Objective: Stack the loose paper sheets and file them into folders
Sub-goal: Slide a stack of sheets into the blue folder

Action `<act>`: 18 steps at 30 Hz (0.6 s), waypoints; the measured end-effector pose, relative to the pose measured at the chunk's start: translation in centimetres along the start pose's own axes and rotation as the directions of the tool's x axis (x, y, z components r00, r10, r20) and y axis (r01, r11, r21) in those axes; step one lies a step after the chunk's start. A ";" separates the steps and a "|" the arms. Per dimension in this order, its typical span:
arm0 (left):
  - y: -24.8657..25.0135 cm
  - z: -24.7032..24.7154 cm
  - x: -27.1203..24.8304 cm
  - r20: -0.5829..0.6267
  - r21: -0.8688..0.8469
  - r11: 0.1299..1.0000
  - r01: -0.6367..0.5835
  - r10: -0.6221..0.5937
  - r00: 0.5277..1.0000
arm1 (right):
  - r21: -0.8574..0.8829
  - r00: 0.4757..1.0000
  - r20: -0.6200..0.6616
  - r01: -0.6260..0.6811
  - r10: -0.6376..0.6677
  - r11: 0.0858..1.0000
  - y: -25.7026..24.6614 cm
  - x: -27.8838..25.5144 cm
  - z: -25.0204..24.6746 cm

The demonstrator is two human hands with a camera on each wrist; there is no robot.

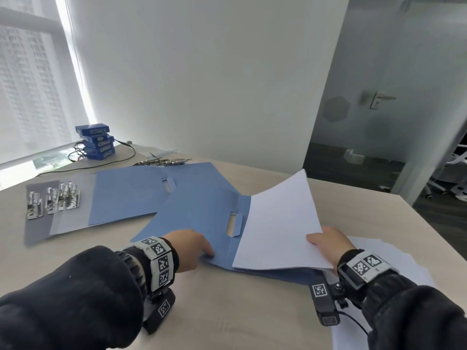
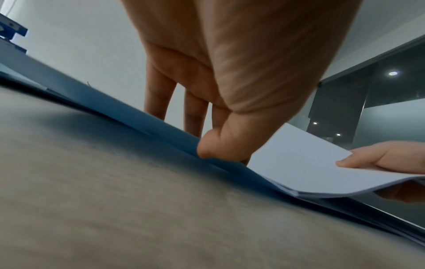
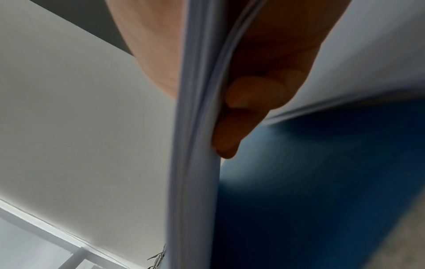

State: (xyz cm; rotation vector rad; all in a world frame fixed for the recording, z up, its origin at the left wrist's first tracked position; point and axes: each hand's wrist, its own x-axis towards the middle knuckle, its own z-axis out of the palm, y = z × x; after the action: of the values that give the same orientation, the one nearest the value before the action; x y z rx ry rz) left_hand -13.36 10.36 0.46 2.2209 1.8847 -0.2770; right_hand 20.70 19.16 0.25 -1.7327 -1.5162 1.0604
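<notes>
An open blue folder (image 1: 202,215) lies in the middle of the table. My left hand (image 1: 202,248) pinches its near edge, with straight fingers on top and the thumb (image 2: 207,151) at the edge. My right hand (image 1: 326,243) grips a stack of white sheets (image 1: 278,223) by its near right corner, thumb on top and fingers (image 3: 241,118) underneath. The stack's left edge rests on the folder's right half and its right side is lifted and bowed. More loose white sheets (image 1: 394,251) lie under my right wrist.
A second open blue folder (image 1: 126,195) lies behind to the left, partly over a grey folder (image 1: 38,228) that carries several metal clips (image 1: 53,200). Stacked blue boxes (image 1: 97,142) with cables and metal fasteners (image 1: 161,162) sit at the back. The table's right edge (image 1: 429,231) is close.
</notes>
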 end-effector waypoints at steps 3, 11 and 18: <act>-1.2 1.1 0.3 -0.015 -0.090 0.996 0.008 -0.009 1.000 | 0.014 1.000 0.013 0.003 -0.003 1.000 0.7 -0.1 1.6; -2.9 1.6 0.4 -0.060 -0.176 0.984 0.025 -0.036 0.998 | 0.035 0.999 0.054 0.003 -0.005 0.999 2.0 0.6 3.6; -4.1 1.6 0.7 -0.110 -0.367 0.922 0.119 -0.170 0.979 | -0.039 0.996 0.085 -0.005 0.009 0.999 1.9 0.9 3.4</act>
State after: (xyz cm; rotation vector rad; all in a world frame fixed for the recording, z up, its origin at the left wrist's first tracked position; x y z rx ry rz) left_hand -17.32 11.20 -1.44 1.9031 1.9851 0.1962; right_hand 18.78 19.50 -3.22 -1.7404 -1.5939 1.1282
